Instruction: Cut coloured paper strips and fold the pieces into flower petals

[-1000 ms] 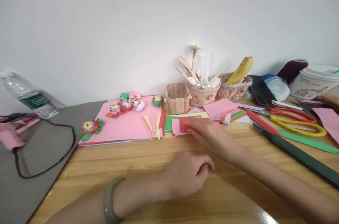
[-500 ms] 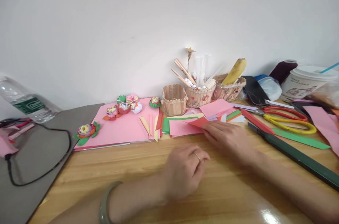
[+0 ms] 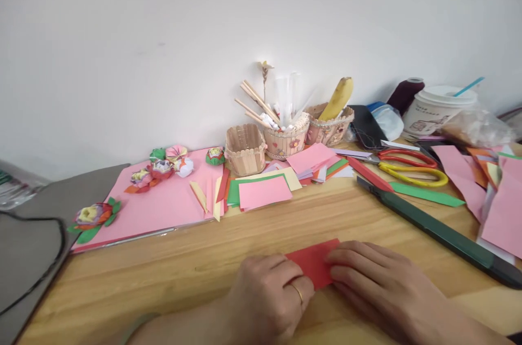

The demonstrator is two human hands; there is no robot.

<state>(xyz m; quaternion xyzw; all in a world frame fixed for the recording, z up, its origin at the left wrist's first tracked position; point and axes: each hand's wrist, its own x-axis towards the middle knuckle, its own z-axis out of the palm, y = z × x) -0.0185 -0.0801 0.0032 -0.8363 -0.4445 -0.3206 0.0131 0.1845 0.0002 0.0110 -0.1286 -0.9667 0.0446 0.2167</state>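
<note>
A small red paper rectangle lies near the table's front, between my two hands. My left hand, with a ring on one finger, is closed on the paper's left end. At its right end my right hand grips it, fingers bent over the edge and the thumb hidden underneath. Just beyond the hands rests a stack of paper pieces, with a pink rectangle on top and a green sheet showing below. Folded paper strips lie left of that stack.
Paper flowers sit on a pink sheet at left. Wooden baskets stand against the wall, one holding a banana. To the right are scissors, a dark green long tool, paper scraps and a lidded cup.
My right hand has brought the red paper from the stack toward me. Both hands now hold it, where the left was apart before. The view has turned to the right.
</note>
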